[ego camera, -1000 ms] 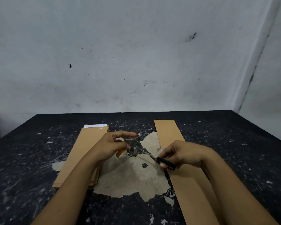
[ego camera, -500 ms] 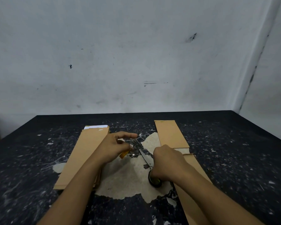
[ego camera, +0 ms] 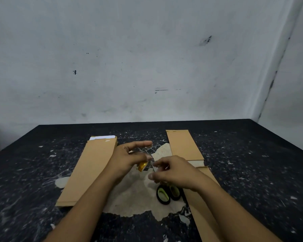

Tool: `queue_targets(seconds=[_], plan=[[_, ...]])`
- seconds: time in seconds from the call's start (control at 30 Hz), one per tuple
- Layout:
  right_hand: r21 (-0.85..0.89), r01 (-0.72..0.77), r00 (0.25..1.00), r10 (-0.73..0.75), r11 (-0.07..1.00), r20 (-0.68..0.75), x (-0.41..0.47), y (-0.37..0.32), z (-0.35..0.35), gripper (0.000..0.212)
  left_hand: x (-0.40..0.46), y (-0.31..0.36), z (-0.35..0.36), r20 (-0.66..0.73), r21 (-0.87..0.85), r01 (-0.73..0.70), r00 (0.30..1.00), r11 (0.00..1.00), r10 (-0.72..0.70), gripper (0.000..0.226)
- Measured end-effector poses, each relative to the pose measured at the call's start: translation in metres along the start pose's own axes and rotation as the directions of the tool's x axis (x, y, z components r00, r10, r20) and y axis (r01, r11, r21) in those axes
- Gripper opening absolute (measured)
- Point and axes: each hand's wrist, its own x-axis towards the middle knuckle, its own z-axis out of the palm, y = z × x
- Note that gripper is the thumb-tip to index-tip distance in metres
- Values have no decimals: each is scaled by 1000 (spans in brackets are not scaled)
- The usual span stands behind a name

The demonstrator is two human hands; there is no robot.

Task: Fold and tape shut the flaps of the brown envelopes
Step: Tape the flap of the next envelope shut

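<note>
head view, frame centre: left hand (ego camera: 128,158) grips a yellow tape roll (ego camera: 142,166), right hand (ego camera: 175,172) pinches its clear strip, likely for sealing. scissors (ego camera: 168,193) lie below; brown envelopes (ego camera: 93,165) flank both on the desk (ego camera: 33,172).

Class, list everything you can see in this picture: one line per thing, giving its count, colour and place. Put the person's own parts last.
Table: one, black, paint worn to pale patches, against the wall.
Wall: white, scuffed, behind the table.
Envelope stack: one pile, brown, left of the hands, white paper showing at its far end.
Far envelope: one, brown, right of centre, towards the wall.
Near envelope: one, brown, under the right forearm.
Scissors: one pair, black handles with yellow-green inside, lying on the pale patch below the right hand.
Tape roll: one, yellow core, in the left hand.
Left hand: holds the tape roll.
Right hand: fingers pinched near the tape; what it holds is too faint to tell.
</note>
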Motion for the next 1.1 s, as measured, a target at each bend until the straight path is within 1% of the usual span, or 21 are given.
queue_targets(seconds=[0.03, 0.07, 0.13, 0.2, 0.23, 0.3, 0.43, 0.57, 0.63, 0.67, 0.73, 0.8, 0.87, 0.93, 1.0, 1.03, 1.1], plan=[[122, 26, 1000, -24, 992, -15, 2, 2, 5, 55, 0, -1, 1, 5, -19, 7, 1000, 1000, -7, 39], [210, 47, 998, -38, 977, -45, 4, 4, 10, 52, 0, -2, 3, 14, -33, 16, 1000, 999, -16, 40], [302, 93, 990, -56, 949, -130, 7, 5, 21, 39, 0, -2, 7, 22, -41, 25, 999, 999, -25, 41], [354, 125, 978, -54, 927, -204, 9, 5, 28, 25, -1, -2, 11, -14, -25, 21, 1000, 999, -21, 42], [365, 122, 972, -37, 923, -231, 10, 5, 31, 21, -2, -3, 12, -45, -16, 19, 999, 1000, -20, 43], [358, 110, 959, -5, 927, -282, 12, 6, 34, 20, -2, -2, 16, -104, -3, 13, 994, 1000, -13, 44], [258, 117, 918, -5, 959, -397, 11, 6, 33, 20, 0, -4, 26, -239, 34, -33, 970, 999, 40, 50], [275, 122, 914, 0, 954, -406, 10, 5, 35, 22, 1, -6, 29, -263, 63, -1, 965, 998, 17, 55], [268, 122, 914, -3, 956, -407, 11, 5, 37, 24, 0, -7, 27, -266, 151, 48, 964, 987, -6, 55], [265, 122, 914, -4, 956, -407, 12, 5, 37, 26, -1, -7, 26, -258, 202, 74, 966, 977, -20, 53], [244, 114, 913, -4, 963, -407, 14, 8, 38, 31, -2, -7, 24, -229, 245, 106, 972, 964, -49, 52], [128, 78, 920, -22, 989, -392, 15, 12, 36, 40, -2, -7, 21, -184, 271, 115, 981, 956, -65, 55], [-2, 54, 940, -51, 999, -336, 15, 15, 30, 55, -1, -8, 16, -127, 362, 120, 989, 925, -79, 61], [-86, 48, 967, -67, 995, -244, 15, 18, 18, 69, -2, -8, 12, -20, 444, 156, 986, 882, -164, 67], [-162, 75, 978, -104, 984, -179, 15, 22, 3, 69, -4, -6, 10, 107, 481, 189, 956, 856, -272, 70], [-175, 92, 978, -122, 980, -171, 14, 25, -5, 66, -5, -4, 9, 158, 505, 175, 944, 845, -290, 70], [-131, 122, 970, -146, 984, -193, 14, 30, -17, 60, -5, 0, 6, 206, 518, 98, 950, 850, -235, 65]])
